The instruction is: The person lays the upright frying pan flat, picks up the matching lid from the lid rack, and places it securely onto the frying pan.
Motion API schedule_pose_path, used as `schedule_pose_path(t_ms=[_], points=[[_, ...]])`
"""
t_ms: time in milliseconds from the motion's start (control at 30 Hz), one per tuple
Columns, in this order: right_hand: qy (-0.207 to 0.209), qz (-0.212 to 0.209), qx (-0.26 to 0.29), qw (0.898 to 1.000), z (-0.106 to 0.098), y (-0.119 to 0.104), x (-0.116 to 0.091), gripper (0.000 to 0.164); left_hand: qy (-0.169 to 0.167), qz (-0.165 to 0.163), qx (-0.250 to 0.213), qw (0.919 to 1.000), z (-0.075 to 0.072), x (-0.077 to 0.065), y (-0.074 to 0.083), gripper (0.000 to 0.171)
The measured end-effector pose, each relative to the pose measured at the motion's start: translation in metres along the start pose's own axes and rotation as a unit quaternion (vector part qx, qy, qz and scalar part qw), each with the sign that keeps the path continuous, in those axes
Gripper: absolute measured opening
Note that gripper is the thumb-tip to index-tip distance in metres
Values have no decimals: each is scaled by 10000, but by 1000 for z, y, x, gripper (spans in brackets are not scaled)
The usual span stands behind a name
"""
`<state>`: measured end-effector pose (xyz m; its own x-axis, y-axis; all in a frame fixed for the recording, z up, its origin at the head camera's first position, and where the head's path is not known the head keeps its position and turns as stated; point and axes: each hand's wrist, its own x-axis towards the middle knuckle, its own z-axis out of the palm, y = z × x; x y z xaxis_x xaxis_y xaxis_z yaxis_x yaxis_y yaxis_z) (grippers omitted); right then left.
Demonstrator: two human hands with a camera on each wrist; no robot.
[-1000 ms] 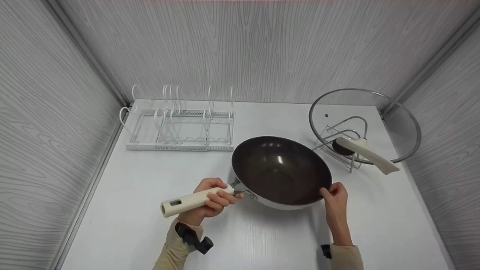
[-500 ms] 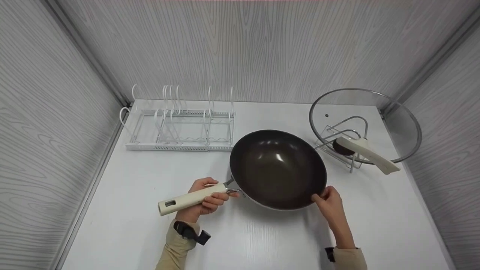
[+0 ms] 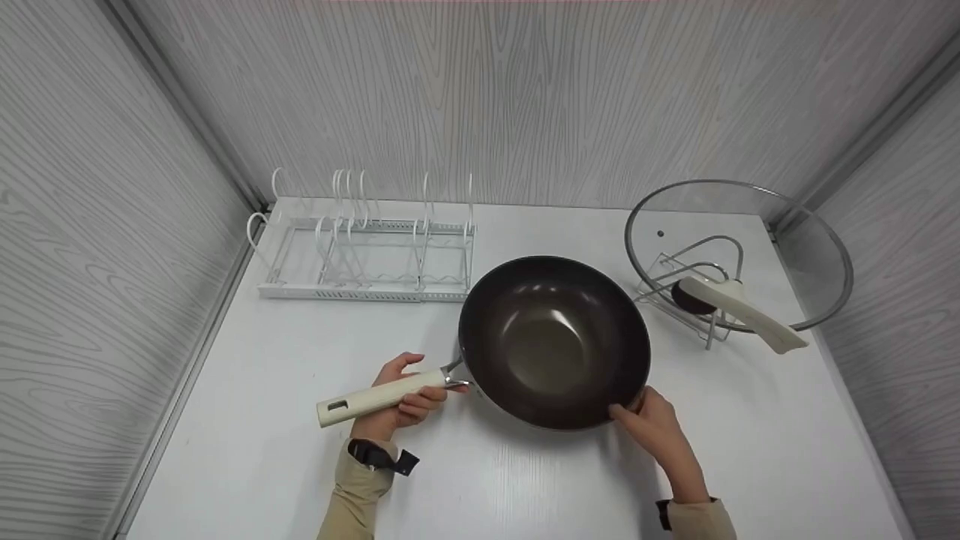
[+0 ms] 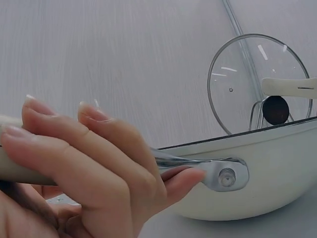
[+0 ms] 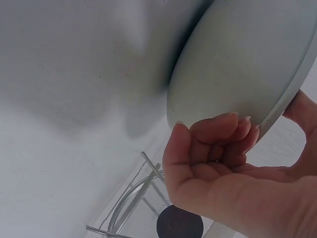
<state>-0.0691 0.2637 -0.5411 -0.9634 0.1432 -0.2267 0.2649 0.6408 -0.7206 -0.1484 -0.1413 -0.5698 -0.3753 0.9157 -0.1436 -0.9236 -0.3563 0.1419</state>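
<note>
A person's left hand [image 3: 409, 411] grips a wok's [image 3: 555, 345] cream handle [image 3: 375, 400] at eight o'clock; the right hand [image 3: 651, 421] pinches its rim [image 3: 551, 257] near five; a glass lid [image 3: 772, 240] stands at two.

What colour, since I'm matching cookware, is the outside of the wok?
The outside of the wok is pale cream; it shows best in the left wrist view.

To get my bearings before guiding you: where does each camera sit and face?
Head: on the head, looking forward and down at the pan, rack and lid; left hand, right hand and sleeves show.
Left wrist: on that wrist, looking past the left hand at the pan's outer side, lid beyond.
Right wrist: on that wrist, looking at the pan's outer side; right hand shows.
Shared: head and left wrist both show pan and lid.
</note>
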Motion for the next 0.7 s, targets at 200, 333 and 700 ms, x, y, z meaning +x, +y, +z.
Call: schedule_pose_path(t_ms=[200, 333, 700], points=[[-192, -62, -35, 9998, 3, -1, 0, 26, -125, 109, -526, 9985, -16, -2, 0, 77], [-254, -135, -112, 9995, 3, -1, 0, 27, -111, 244, -475, 9985, -21, -2, 0, 79], [-380, -177, 25, 9991, 6, 3, 1, 25, 431, 1248, -632, 9892, -27, -1, -7, 61]])
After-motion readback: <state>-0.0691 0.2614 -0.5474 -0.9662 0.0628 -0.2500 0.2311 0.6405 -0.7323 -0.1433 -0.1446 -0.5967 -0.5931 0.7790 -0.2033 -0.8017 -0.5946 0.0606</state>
